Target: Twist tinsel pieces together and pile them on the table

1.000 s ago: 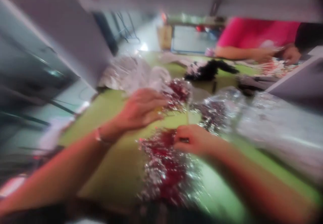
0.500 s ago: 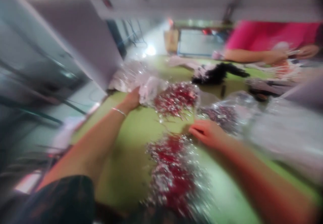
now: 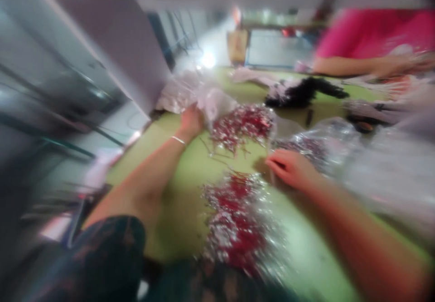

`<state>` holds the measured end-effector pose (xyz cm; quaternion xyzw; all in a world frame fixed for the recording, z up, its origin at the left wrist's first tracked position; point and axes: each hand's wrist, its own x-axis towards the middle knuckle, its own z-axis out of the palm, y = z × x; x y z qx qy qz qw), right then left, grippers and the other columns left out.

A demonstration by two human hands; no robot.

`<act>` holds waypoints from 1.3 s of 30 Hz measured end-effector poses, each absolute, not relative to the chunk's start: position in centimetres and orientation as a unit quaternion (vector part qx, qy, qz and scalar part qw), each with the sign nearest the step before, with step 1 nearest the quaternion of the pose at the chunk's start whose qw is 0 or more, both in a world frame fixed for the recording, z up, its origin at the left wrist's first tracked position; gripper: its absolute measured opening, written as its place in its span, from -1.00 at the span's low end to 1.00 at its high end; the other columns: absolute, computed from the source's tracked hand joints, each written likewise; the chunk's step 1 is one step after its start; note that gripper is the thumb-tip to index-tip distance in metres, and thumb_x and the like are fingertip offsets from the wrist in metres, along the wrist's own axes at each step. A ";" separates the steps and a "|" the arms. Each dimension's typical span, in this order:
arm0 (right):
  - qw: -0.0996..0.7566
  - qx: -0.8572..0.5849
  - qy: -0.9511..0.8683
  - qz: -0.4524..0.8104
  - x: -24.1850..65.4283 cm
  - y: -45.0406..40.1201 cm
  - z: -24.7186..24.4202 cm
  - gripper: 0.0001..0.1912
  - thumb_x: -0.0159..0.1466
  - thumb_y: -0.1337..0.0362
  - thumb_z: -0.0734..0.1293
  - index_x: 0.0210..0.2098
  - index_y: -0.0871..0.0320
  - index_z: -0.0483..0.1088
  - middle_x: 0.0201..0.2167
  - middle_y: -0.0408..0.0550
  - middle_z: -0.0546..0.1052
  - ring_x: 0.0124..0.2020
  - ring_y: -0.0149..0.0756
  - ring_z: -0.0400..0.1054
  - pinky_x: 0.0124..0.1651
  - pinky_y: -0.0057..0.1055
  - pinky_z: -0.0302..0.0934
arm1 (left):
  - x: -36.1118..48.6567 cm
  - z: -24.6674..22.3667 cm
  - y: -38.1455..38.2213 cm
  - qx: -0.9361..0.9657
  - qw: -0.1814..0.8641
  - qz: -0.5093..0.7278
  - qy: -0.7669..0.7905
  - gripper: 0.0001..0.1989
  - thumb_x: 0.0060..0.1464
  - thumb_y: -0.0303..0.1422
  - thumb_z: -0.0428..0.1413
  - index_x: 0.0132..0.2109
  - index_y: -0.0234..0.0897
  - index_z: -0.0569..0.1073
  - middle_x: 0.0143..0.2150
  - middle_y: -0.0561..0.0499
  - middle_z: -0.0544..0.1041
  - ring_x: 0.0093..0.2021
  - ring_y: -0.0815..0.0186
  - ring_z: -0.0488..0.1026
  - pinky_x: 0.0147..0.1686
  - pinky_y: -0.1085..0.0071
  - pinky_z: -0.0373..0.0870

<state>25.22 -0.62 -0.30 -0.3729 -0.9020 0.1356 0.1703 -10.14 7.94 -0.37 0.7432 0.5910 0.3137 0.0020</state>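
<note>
Both hands are well apart above the green worktop (image 3: 180,211). At the far left, the left hand (image 3: 192,123) reaches to the edge of a white, filmy bundle (image 3: 217,102); blur hides whether its fingers grip anything. Nearer the middle, the right hand (image 3: 292,168) has its fingers drawn in to the thumb, and whether a thin piece sits between them cannot be told.

Red and silver glittery strands lie in two heaps. The far heap (image 3: 243,127) sits just beside the white bundle, a few strands straggling from its near edge; the near heap (image 3: 238,229) spreads down towards the body. More such strands show in a clear bag (image 3: 333,141) beyond the right hand. Work looks partway along: the near heap is laid out roughly in a column, while the far heap and the bagged strands are separate from it. How many are finished cannot be told.

Compared with the first frame, the left hand has gone from the far heap's left edge to the white bundle, and the right hand, then at the top of the near heap, is now clear of it. Both heaps keep about the same places. Across the worktop, a person in pink (image 3: 380,34) is handling pale strands (image 3: 396,86), as earlier.
</note>
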 end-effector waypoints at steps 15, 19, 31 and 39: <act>0.293 -0.448 -0.834 0.134 25.9 0.0 0.6 -0.71 0.32 0.18 0.18 -0.42 0.12 0.45 -0.43 -0.05 0.55 -0.41 -0.28 0.37 -0.28 -0.35 0.20 | -5.8 -4.0 1.9 0.894 0.112 0.208 0.380 -0.74 0.27 -0.30 -0.02 -0.07 -0.18 0.55 -0.09 -0.10 0.53 -0.04 0.22 0.46 0.03 0.27 0.40; 0.278 -0.476 -0.826 0.120 26.9 0.9 -0.1 -0.70 0.33 0.17 0.19 -0.43 0.12 0.46 -0.43 -0.07 0.56 -0.42 -0.30 0.36 -0.30 -0.38 0.19 | -2.5 -4.4 5.3 0.878 0.100 0.203 0.423 -0.77 0.24 -0.33 0.01 -0.14 -0.23 0.56 -0.14 -0.11 0.53 -0.07 0.16 0.45 -0.02 0.23 0.40; 0.014 -0.547 -0.837 -0.004 26.7 1.5 -0.9 -0.81 0.34 0.27 0.21 -0.21 0.15 0.45 -0.19 0.07 0.48 -0.22 -0.17 0.38 -0.31 -0.34 0.13 | -3.6 -2.9 5.9 0.761 0.164 0.383 0.497 -0.70 0.23 -0.33 -0.04 -0.04 -0.21 0.55 -0.12 -0.03 0.59 -0.13 0.27 0.49 -0.03 0.30 0.42; -0.045 -0.536 -0.841 -0.058 25.5 0.5 -1.0 -0.74 0.40 0.26 0.12 -0.25 0.16 0.41 -0.24 0.08 0.46 -0.28 -0.19 0.37 -0.39 -0.35 0.04 | -7.4 -1.7 5.2 0.780 0.076 0.247 0.570 -0.75 0.14 -0.39 0.01 -0.20 -0.29 0.59 -0.20 -0.09 0.58 -0.15 0.18 0.48 -0.05 0.24 0.40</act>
